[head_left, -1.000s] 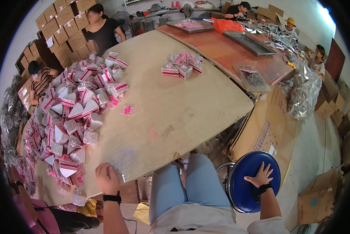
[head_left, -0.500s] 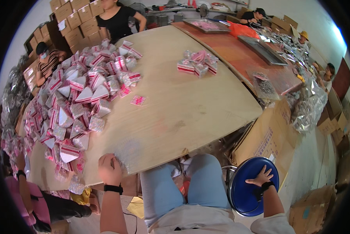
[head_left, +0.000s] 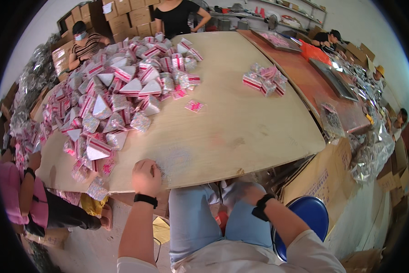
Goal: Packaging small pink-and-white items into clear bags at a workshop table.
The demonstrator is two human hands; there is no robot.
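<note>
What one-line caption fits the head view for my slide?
Seated person's left hand grips the wooden table edge, right hand on knee, beside a heap of pink-and-white wedge boxes.

1. The right hand point(head_left: 241, 193) is motion-blurred over the knee; its fingers cannot be made out.
2. The round blue plastic stool point(head_left: 311, 216) is partly covered by the right forearm.
3. The heap of pink-and-white triangular packets point(head_left: 118, 95) is too small to read.

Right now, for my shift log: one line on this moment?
left hand: fisted on pale wooden table edge | right hand: on knee | pink-white triangular boxes: heaped, untouched
</note>
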